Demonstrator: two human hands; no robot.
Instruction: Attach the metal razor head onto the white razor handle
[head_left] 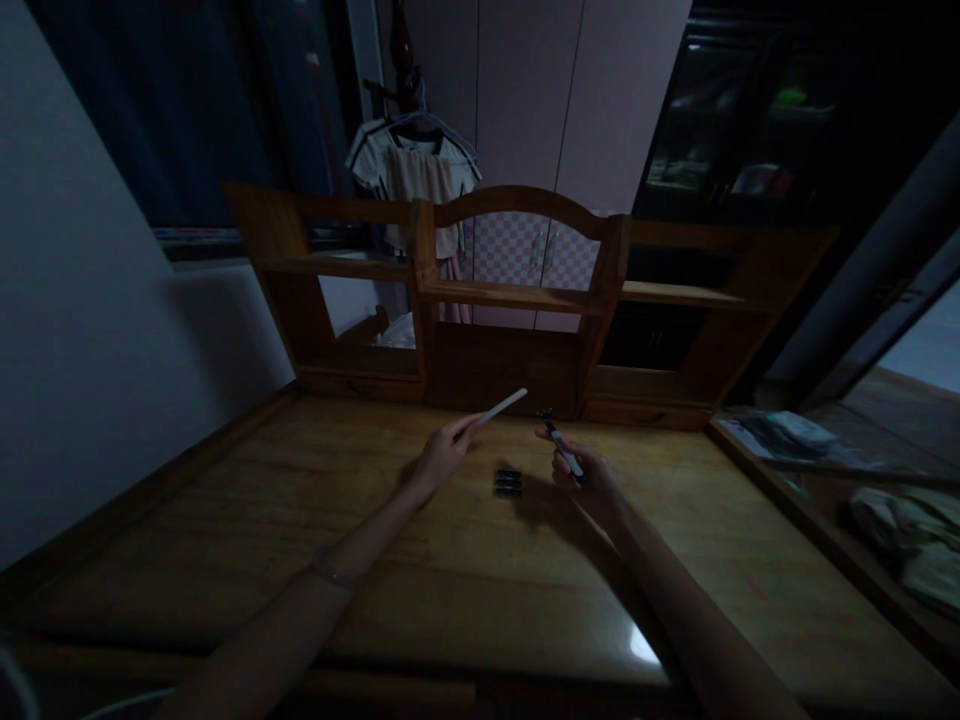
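Note:
My left hand (442, 455) is closed in a pinch on a thin white stick-like piece (501, 405) that points up and to the right over the wooden desk (420, 580). My right hand (585, 478) is closed around a slim dark and white tool (561, 447), its dark tip pointing up and left towards the white piece. The two held things are a short gap apart. On the desk between and just below my hands lie two small dark cylinders (508, 483), side by side. The room is dim, so finer detail is hard to make out.
A wooden shelf unit (517, 295) stands along the desk's far edge. Clothes on a hanger (416, 165) hang behind it, before a pale wardrobe (555, 110). A white wall is at the left. Cloths and papers (795, 432) lie at the right.

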